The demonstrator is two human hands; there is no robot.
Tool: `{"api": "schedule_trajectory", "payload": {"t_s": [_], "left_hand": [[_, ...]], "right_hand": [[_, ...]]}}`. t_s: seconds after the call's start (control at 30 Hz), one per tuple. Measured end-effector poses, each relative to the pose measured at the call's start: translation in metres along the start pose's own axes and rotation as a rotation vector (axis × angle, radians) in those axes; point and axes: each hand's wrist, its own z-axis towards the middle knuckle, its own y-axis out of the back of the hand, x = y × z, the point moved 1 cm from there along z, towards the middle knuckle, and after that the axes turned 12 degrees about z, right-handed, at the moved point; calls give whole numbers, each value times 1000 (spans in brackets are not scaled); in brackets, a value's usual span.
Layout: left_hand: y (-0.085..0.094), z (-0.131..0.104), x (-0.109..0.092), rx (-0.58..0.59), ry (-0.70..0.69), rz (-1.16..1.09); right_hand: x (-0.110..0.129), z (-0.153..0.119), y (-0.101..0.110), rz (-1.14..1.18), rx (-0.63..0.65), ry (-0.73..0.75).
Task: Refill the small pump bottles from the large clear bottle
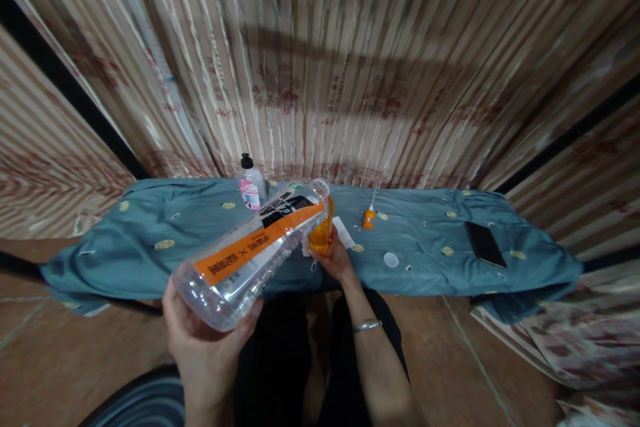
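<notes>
My left hand point(207, 340) is wrapped round the base of a large clear bottle point(255, 247) with an orange and black label. The bottle is tilted, its mouth up and to the right, over or against an orange translucent container point(321, 233). Around that container's lower part my right hand point(336, 255) is closed, a silver bracelet on its wrist. The bottle's mouth hides part of the container's top. Right of my right hand, an orange pump head point(369, 219) with a clear tube lies on the teal cloth point(195, 267).
A clear bottle point(249, 192) with a black cap and pink label stands at the back left. White paper point(344, 232) and a small white disc point(391, 259) lie near my right hand. Farther right is a black flat device point(485, 244). Pleated curtains hang behind.
</notes>
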Motion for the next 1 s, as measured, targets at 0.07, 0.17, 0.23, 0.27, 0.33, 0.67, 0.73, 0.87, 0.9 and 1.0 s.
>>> {"api": "schedule_trajectory", "payload": {"t_s": [0.07,0.17,0.23,0.27,0.33,0.67,0.73,0.87,0.9,1.0], "left_hand": [[0,0,0,4,3,6],[0,1,1,14,-8,18],[1,1,3,18,-17,25],[1,1,4,21,-20,31],[3,1,4,21,-14,40],[0,0,-1,0,25,6],[0,0,0,6,13,8],[2,1,3,-4,-47,29],[3,1,4,-5,-57,34],[3,0,5,5,-62,42]], "right_hand": [[1,0,-1,2,-1,2],[2,0,-1,4,-3,7],[2,0,-1,2,-6,7],[2,0,-1,0,-9,5],[2,0,-1,-2,-11,2],[2,0,-2,4,-11,-9],[3,0,-2,0,-14,-5],[3,0,-1,-13,-15,-7],[3,0,-1,-11,-15,-7],[3,0,-1,-6,-17,3]]}}
